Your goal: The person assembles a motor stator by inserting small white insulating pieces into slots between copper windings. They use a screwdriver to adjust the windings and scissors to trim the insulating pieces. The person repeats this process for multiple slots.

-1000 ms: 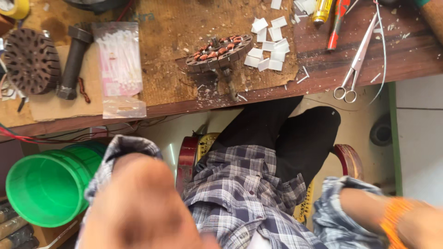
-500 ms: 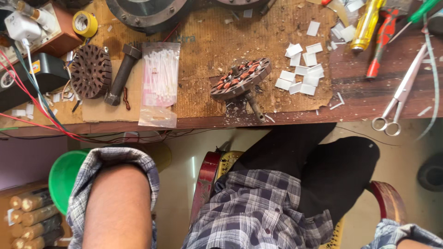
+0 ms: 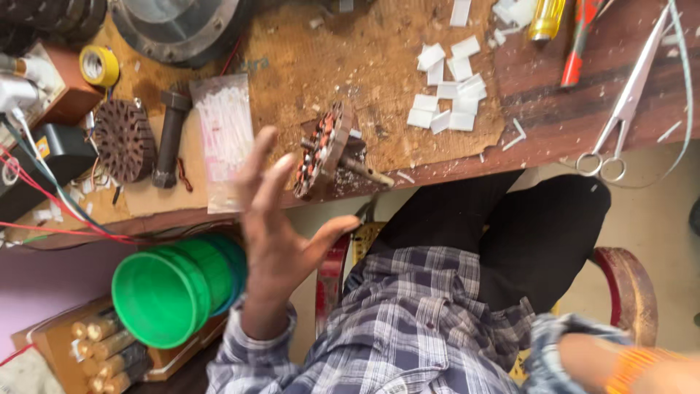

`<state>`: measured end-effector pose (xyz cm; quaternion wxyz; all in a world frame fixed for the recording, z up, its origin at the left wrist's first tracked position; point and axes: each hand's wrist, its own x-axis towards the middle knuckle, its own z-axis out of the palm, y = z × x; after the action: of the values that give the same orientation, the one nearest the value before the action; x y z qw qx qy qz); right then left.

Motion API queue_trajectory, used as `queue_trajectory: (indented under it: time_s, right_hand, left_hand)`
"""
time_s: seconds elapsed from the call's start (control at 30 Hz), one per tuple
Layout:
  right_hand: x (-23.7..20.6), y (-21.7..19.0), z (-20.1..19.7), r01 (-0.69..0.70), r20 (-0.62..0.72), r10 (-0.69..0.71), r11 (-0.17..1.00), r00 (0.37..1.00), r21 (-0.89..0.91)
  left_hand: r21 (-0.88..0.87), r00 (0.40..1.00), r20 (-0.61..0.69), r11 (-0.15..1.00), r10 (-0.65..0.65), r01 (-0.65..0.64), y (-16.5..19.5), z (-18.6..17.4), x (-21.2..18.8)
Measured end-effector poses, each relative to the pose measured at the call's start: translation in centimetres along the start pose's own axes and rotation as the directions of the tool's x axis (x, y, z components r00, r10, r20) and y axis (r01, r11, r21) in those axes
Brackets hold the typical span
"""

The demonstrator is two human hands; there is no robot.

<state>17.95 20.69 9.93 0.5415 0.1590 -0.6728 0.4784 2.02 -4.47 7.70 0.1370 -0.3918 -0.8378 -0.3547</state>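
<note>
One left hand (image 3: 281,233), fingers spread and empty, hovers near the round copper-wound motor stator (image 3: 324,149) tilted at the wooden counter's (image 3: 554,117) front edge.

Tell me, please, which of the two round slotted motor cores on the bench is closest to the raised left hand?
The copper-wound core standing on edge on its shaft, just past the left hand. The other, a bare dark core, lies flat farther off beside the dark bolt.

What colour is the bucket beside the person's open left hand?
Green; the bucket shows best in the head view.
</note>
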Motion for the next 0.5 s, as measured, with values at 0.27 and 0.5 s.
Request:
queue_trajectory:
  time_s: [0.27,0.5]
  right_hand:
    - [-2.5,5.7,0.5,-0.160,0.357,0.615,0.626,0.703,-0.764]
    - [-4.6,10.9,2.3,-0.297,0.208,0.612,0.618,0.763,-0.728]
  left_hand:
    - [-0.072,0.989,0.046,0.987,-0.137,0.140,-2.6,4.5,-0.3]
    - [0.006,0.994,-0.001,0.994,-0.112,0.112,-2.3,4.9,1.8]
